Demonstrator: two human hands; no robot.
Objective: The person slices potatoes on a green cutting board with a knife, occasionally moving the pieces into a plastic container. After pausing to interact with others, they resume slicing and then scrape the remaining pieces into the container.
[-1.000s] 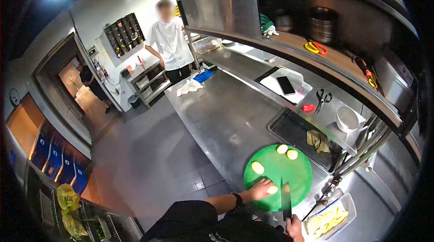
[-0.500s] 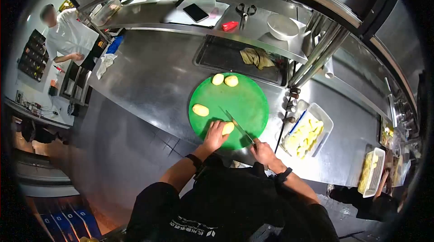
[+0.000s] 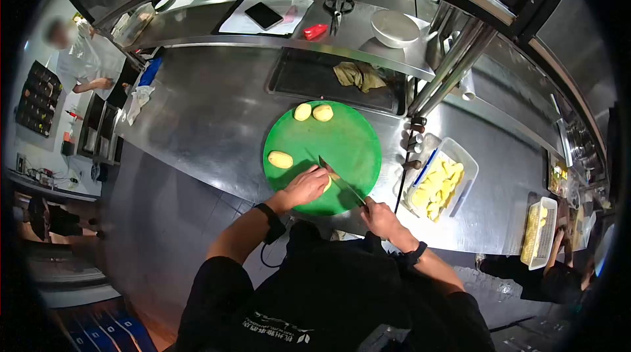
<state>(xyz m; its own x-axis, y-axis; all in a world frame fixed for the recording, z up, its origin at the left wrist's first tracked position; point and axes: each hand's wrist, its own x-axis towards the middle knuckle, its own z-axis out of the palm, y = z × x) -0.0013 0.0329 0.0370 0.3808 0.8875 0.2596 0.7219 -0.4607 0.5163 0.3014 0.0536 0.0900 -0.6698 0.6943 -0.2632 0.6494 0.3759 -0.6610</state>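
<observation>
A round green cutting board (image 3: 351, 141) lies on the steel counter. My left hand (image 3: 304, 186) presses down a peeled potato (image 3: 327, 183) at the board's near edge; most of it is hidden under my fingers. My right hand (image 3: 380, 214) grips a knife (image 3: 340, 180) whose blade rests across that potato. Another peeled potato (image 3: 280, 159) lies at the board's left. Two more potatoes (image 3: 313, 113) sit together at its far edge.
A white tray of cut potato pieces (image 3: 439, 184) stands right of the board. A dark recessed tray with a cloth (image 3: 355, 74) lies behind. The shelf above holds a phone (image 3: 263, 15), scissors (image 3: 338, 5) and a bowl (image 3: 394, 26). A person in white (image 3: 79, 66) stands far left.
My head turned from the room down onto the counter. My left hand has closed over the potato and the knife blade has moved onto it.
</observation>
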